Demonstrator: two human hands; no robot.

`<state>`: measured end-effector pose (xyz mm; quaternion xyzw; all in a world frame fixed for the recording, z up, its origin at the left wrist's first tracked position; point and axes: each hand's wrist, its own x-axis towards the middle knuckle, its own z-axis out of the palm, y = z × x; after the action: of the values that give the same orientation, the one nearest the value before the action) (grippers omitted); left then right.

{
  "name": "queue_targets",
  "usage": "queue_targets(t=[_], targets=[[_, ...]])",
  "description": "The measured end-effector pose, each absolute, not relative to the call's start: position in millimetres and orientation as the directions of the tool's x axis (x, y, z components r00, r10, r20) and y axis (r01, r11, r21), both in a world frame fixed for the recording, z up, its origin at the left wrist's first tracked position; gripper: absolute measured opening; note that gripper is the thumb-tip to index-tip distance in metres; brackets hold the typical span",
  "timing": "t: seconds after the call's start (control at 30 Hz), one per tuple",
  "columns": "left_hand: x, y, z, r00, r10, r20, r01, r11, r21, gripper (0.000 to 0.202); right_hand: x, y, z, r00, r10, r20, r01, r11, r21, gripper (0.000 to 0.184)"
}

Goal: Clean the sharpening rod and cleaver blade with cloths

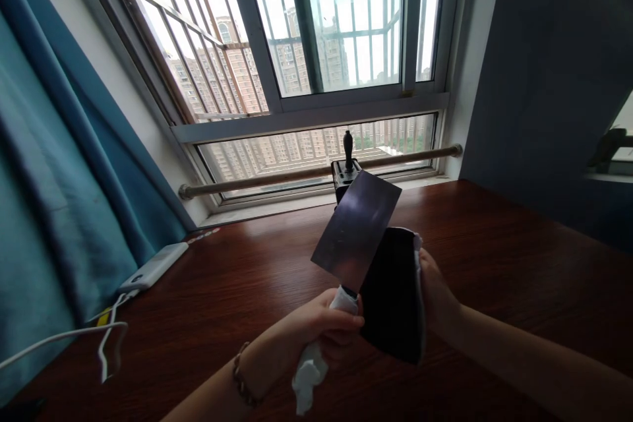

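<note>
My left hand [329,323] is closed around the handle of a cleaver, with crumpled white tissue [309,376] bunched in the grip and hanging below. The cleaver's broad rectangular blade [359,227] points up and away, tilted to the right. My right hand [438,290] grips the right edge of a black, flat-sided piece [393,300] with a whitish edge; its kind is unclear. This piece sits beside the blade, whose lower right side overlaps it. Beyond the blade stands a black holder [343,171] with a dark handle [348,148] sticking up, partly hidden by the blade.
A reddish-brown wooden table [237,277] spans the view. At its left lies a white power strip or adapter [153,267] with white cables [106,343]. A blue curtain [64,165] hangs on the left. A horizontal rail [277,179] crosses before the barred window.
</note>
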<state>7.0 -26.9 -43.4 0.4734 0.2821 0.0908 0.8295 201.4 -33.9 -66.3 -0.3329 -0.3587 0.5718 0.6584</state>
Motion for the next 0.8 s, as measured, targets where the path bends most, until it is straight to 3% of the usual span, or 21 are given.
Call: queue_targets(t=[0.1, 0.37, 0.53, 0.67, 0.8], targets=[[10.5, -30.3, -48.0, 0.776, 0.457, -0.433, 0.169, 0.511, 0.843, 0.038, 207.4, -33.9, -48.0, 0.066, 0.998, 0.009, -0.603, 0.047, -0.796, 0.026], [13.5, -31.4, -55.9, 0.758, 0.466, -0.455, 0.208, 0.490, 0.847, 0.038, 211.7, -31.5, -43.1, 0.063, 0.998, 0.008, -0.633, 0.046, -0.773, 0.020], [10.1, -30.1, -56.2, 0.808, 0.452, -0.379, 0.159, 0.453, 0.877, 0.037, 207.0, -31.6, -48.4, 0.037, 0.999, -0.013, -0.608, 0.012, -0.794, 0.024], [13.3, -34.7, -51.2, 0.895, 0.414, -0.167, -0.023, 0.415, 0.909, 0.055, 214.9, -20.4, -48.8, 0.065, 0.994, -0.087, -0.617, -0.029, -0.786, 0.018], [20.7, -32.9, -56.4, 0.802, 0.593, -0.079, -0.106, 0.271, 0.957, 0.061, 230.6, -3.4, -50.8, 0.065, 0.987, -0.147, -0.680, -0.064, -0.731, 0.008]])
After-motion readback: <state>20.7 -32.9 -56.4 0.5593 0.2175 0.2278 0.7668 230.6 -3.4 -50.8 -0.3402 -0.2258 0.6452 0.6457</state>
